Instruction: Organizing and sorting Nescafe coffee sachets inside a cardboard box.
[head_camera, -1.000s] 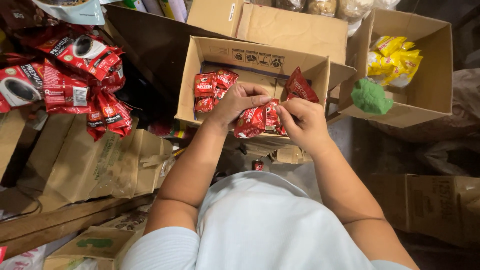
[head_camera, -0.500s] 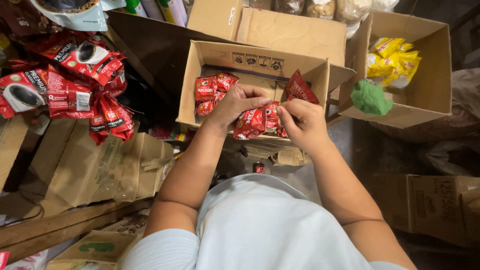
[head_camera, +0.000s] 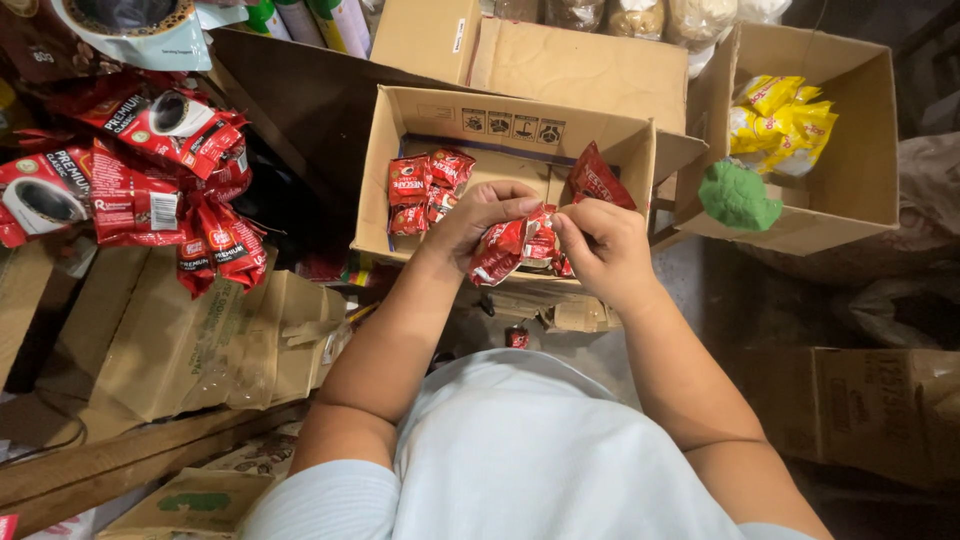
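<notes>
My left hand (head_camera: 478, 218) and my right hand (head_camera: 600, 245) both grip a strip of small red sachets (head_camera: 520, 246) just over the near edge of an open cardboard box (head_camera: 396, 125). Inside the box, a stack of red sachets (head_camera: 426, 190) lies at the left and one red sachet (head_camera: 598, 178) leans in the right corner. My fingers pinch the strip from both ends, thumbs close together.
Hanging red coffee packets (head_camera: 140, 170) crowd the left. A second open box (head_camera: 860, 130) at the right holds yellow packets (head_camera: 780, 120) and a green lump (head_camera: 738, 196). Flattened cartons (head_camera: 190, 340) lie at lower left, another carton (head_camera: 880, 410) at lower right.
My hands have shifted slightly toward me and apart along the sachet strip, which has turned in my fingers. The view has tilted a little.
</notes>
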